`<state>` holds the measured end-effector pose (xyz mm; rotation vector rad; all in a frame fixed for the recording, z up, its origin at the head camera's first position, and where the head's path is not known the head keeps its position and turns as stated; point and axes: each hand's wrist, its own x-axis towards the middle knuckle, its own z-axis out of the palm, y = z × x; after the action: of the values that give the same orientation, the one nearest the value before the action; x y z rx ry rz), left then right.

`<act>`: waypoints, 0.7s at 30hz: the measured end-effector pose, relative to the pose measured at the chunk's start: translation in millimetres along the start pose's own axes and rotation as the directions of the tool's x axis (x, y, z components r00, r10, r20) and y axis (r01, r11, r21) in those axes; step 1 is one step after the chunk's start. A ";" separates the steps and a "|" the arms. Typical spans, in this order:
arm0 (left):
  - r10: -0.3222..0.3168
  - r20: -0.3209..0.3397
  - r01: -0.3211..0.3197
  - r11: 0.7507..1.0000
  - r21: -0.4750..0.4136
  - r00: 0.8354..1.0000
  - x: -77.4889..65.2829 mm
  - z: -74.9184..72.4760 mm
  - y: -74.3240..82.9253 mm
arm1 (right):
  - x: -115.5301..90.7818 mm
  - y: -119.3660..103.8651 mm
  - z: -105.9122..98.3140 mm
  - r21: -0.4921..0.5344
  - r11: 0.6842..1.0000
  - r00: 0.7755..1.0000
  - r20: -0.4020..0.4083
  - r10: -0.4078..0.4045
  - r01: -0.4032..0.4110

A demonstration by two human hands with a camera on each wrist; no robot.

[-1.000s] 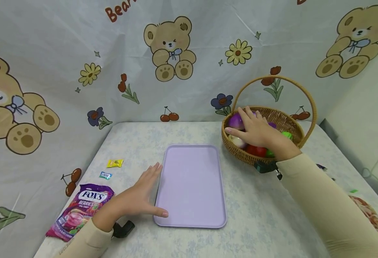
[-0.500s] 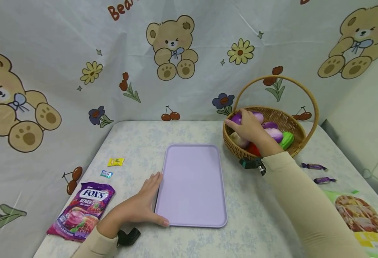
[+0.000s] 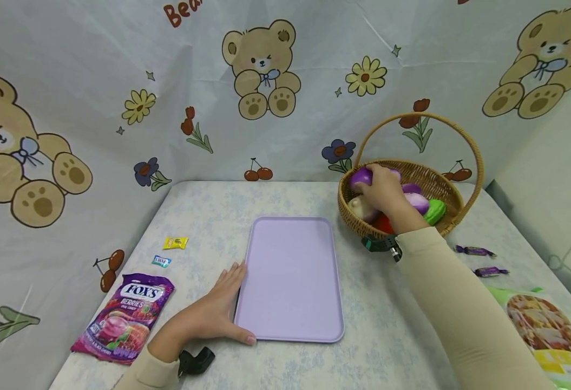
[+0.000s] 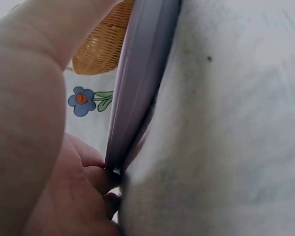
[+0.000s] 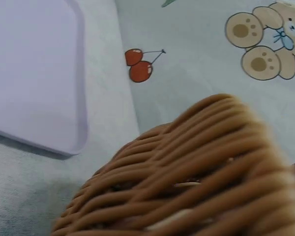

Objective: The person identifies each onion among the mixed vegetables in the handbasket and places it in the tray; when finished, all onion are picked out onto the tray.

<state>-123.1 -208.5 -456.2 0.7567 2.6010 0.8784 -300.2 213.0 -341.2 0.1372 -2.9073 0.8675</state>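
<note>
My left hand (image 3: 213,310) rests at the near left corner of a lilac tray (image 3: 290,279). Its fingers lie fairly straight along the left edge, and the thumb touches the near edge. In the left wrist view the fingertips (image 4: 101,177) meet the tray's rim (image 4: 142,69). My right hand (image 3: 385,189) is down in a wicker basket (image 3: 363,230), thumb and fingers curled on a smooth purple vegetable (image 3: 361,177); its underside is hidden. A whitish bulb-shaped vegetable (image 3: 361,208) lies just below. The right wrist view shows mostly basket weave (image 5: 187,182).
Also in the basket are a purple-white eggplant (image 3: 417,202), a green vegetable (image 3: 434,212) and something red (image 3: 384,223). A purple candy bag (image 3: 124,319), a yellow wrapped candy (image 3: 175,242) and a small blue one (image 3: 161,261) lie left. Purple candies (image 3: 475,251) and a green bag (image 3: 543,319) lie right.
My right hand, earlier spread over the basket, has lowered and curled its fingers on the purple vegetable. The right forearm shifted left, uncovering the candies and green bag. My left hand settled against the tray.
</note>
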 end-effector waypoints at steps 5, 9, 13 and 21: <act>0.002 -0.001 -0.002 1.000 -0.006 1.000 -0.5 0.3 0.3 | -16.2 -8.8 -14.5 0.045 0.998 0.998 -0.052 -0.033 0.035; -0.012 0.002 0.012 1.000 -0.010 1.000 -1.4 -0.3 -0.1 | -34.6 -23.2 -22.6 0.082 0.992 0.993 -0.071 -0.093 0.099; -0.004 0.002 0.004 1.000 0.004 1.000 -1.0 -0.2 -1.0 | -55.5 -41.4 -28.9 0.098 0.979 0.982 -0.083 -0.172 0.180; 0.010 -0.005 -0.010 1.000 0.014 1.000 -1.1 -0.1 -1.0 | -91.0 -63.3 -28.5 0.243 0.922 0.947 0.032 -0.320 0.303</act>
<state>-122.6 -209.8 -456.7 0.7730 2.6129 0.8677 -200.6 181.1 -294.8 0.6444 -2.7209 1.1593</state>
